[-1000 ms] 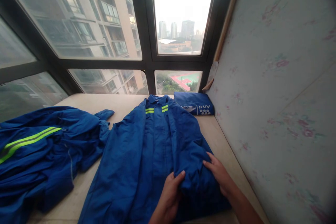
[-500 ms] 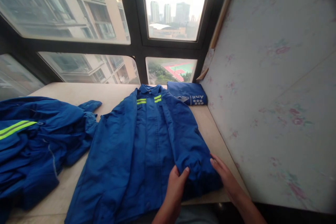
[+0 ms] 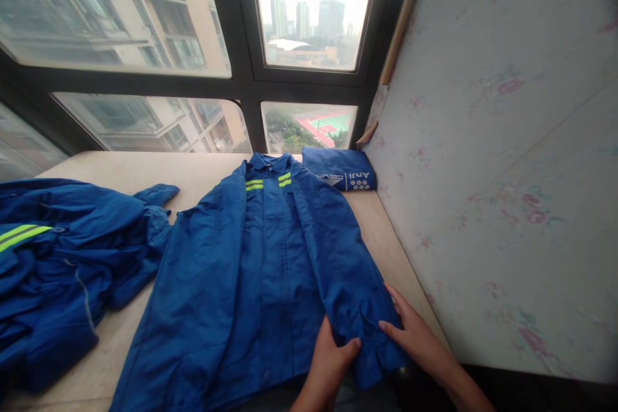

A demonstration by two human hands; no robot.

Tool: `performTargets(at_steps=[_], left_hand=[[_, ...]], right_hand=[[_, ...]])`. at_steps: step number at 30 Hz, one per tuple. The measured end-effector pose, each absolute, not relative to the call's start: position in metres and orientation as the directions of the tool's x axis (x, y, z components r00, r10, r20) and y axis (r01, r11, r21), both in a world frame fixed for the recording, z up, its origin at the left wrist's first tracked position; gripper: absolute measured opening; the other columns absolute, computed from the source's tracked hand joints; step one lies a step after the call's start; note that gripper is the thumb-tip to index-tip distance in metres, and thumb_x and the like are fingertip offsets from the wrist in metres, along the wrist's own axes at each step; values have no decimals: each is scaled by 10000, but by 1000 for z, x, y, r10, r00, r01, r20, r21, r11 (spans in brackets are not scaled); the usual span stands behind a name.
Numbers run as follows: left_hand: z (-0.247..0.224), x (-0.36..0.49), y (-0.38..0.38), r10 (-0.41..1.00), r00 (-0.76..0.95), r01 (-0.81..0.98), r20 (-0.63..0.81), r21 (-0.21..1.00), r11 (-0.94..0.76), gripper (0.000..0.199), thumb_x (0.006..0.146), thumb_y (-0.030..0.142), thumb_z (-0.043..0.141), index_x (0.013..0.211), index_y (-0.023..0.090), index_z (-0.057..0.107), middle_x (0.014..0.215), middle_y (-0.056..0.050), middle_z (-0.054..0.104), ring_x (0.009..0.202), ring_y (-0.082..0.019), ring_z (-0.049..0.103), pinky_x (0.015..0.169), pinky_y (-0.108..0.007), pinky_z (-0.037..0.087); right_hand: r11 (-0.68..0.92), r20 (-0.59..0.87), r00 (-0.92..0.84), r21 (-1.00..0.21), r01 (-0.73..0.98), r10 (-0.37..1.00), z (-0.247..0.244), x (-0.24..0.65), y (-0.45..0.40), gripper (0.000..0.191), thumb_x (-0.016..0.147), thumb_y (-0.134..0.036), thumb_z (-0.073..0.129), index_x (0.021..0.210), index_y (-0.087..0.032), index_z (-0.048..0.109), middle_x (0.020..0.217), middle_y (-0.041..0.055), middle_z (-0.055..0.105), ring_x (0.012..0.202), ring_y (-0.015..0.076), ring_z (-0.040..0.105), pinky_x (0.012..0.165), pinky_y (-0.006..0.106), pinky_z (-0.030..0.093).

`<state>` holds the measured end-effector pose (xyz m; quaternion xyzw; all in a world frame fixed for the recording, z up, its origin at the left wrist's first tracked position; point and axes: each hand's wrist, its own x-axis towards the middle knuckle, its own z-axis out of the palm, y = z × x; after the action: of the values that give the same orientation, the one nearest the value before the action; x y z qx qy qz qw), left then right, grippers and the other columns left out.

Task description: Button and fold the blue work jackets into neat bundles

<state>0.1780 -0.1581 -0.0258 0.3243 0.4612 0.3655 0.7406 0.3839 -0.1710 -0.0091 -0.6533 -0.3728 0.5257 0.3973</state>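
A blue jacket (image 3: 270, 257) with yellow-green stripes on its chest lies front up, collar toward the window. Its right-hand sleeve runs down to the near edge, where both hands have it. My left hand (image 3: 331, 357) grips the sleeve near the cuff, thumb on top and the other fingers hidden beneath the cloth. My right hand (image 3: 410, 325) pinches the sleeve's outer edge, its thumb over the fabric and its fingers partly behind it. The cuff with a button hangs between the two hands.
Another blue garment (image 3: 72, 270) with a yellow-green stripe lies crumpled at the left on the pale surface (image 3: 111, 167). A folded blue item (image 3: 355, 170) with white lettering rests at the back right corner. A flowered wall (image 3: 506, 161) bounds the right side, windows the back.
Both hands have moved slightly nearer the front edge. My right thumb now lies over the sleeve, and the cuff has come into view, straighter than before. The camera view has shifted slightly.
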Motion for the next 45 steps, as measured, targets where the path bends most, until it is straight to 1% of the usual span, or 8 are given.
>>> performTargets(at_steps=[6, 11, 13, 19, 24, 32, 39, 45], left_hand=[[-33, 174, -167, 834, 322, -314, -449, 780, 541, 889, 606, 443, 863, 1366, 174, 489, 1339, -186, 613, 1257, -376, 558, 1057, -432, 461], [-30, 180, -162, 891, 270, -231, -364, 874, 427, 811, 650, 461, 812, 1343, 163, 516, 1358, -180, 599, 1285, -359, 534, 1096, -428, 415], [-26, 180, -163, 906, 262, -132, -334, 917, 376, 753, 674, 439, 783, 1333, 169, 540, 1344, -162, 614, 1277, -339, 543, 1089, -406, 416], [0, 132, -138, 863, 297, 483, -408, 844, 232, 341, 804, 482, 610, 965, 200, 714, 852, -60, 750, 873, -249, 696, 789, -306, 514], [31, 87, -53, 951, 131, 688, -281, 717, 116, 350, 897, 490, 478, 957, 221, 694, 833, -27, 743, 794, -193, 689, 706, -252, 466], [38, 116, 113, 989, 37, 653, -146, 752, 87, 420, 880, 481, 554, 1106, 142, 656, 1137, -146, 715, 1076, -269, 649, 902, -311, 454], [34, 147, 228, 981, -88, 532, -175, 824, 195, 527, 745, 526, 725, 1080, 132, 624, 1228, -202, 662, 1237, -354, 552, 961, -371, 439], [22, 148, 280, 932, 39, 238, -361, 909, 343, 363, 781, 443, 691, 955, 126, 663, 870, -129, 743, 851, -263, 710, 707, -334, 564]], right_hand=[[-439, -426, 165, -897, 51, 889, -9, 380, -183, 923, 694, -426, 761, 1516, -286, 365, 1245, 124, 677, 1181, 318, 624, 994, 480, 498], [-251, -178, 284, -936, 247, 942, -3, 379, -181, 634, 784, -455, 667, 1373, -243, 564, 1352, 115, 609, 1291, 292, 538, 1074, 431, 439], [-197, -103, 262, -911, 362, 960, -5, 382, -185, 536, 824, -465, 621, 1305, -226, 620, 1324, 105, 627, 1246, 277, 572, 1065, 398, 443], [-377, -224, 325, -743, 553, 919, -20, 401, -192, 587, 887, -584, 497, 1332, -210, 584, 561, -21, 622, 580, 227, 646, 628, 330, 522], [-327, -184, 313, -800, 503, 932, -29, 418, -132, 543, 869, -589, 504, 1222, -196, 629, 766, 35, 720, 680, 218, 688, 676, 322, 530], [-209, -57, 339, -878, 431, 939, -49, 407, 34, 524, 808, -477, 579, 1222, -158, 618, 1156, 153, 701, 1001, 259, 697, 894, 392, 543], [-185, -19, 324, -851, 492, 946, -41, 393, 141, 464, 855, -476, 530, 1183, -175, 663, 1178, 137, 700, 1088, 278, 654, 988, 430, 473], [-221, -169, 170, -904, 366, 971, -30, 397, 181, 446, 817, -582, 578, 928, -187, 752, 955, 81, 757, 1001, 290, 672, 914, 400, 507]])
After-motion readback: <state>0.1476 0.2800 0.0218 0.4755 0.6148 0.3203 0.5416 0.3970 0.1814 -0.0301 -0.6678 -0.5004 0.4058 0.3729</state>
